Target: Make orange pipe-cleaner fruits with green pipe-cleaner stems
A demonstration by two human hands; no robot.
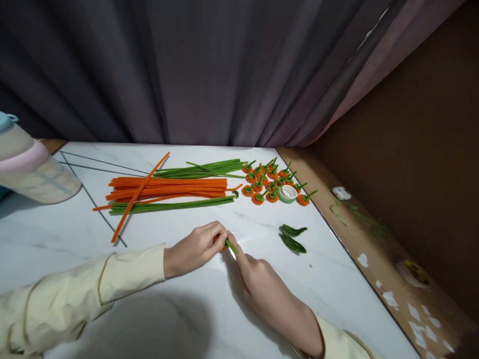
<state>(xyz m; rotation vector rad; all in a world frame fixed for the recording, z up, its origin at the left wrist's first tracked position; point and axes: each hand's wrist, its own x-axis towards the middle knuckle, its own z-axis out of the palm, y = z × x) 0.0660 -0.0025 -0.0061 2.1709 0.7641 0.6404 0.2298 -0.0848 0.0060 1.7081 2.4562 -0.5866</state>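
My left hand [198, 248] is closed in a pinch on a small orange pipe-cleaner pumpkin [231, 246] with a green stem that points down to the right. Most of its orange body is hidden by my fingers. From the right, my right hand [262, 284] meets it, the index finger stretched along the pumpkin and the other fingers curled; its thumb is out of sight. Two dark green pipe-cleaner leaves [294, 243] lie to the right of my hands. Beyond them sit several similar orange pumpkins [258, 198] with green stems, around a roll of green tape [287, 194].
Orange pipe cleaners [168, 188] lie in a bundle between green pipe cleaners [209, 168], with one orange strand crossing diagonally. A large bottle [41, 172] stands at the left. Paper scraps [390, 299] lie on the brown surface beyond the white table's [149, 304] right edge. A dark curtain [194, 75] hangs behind.
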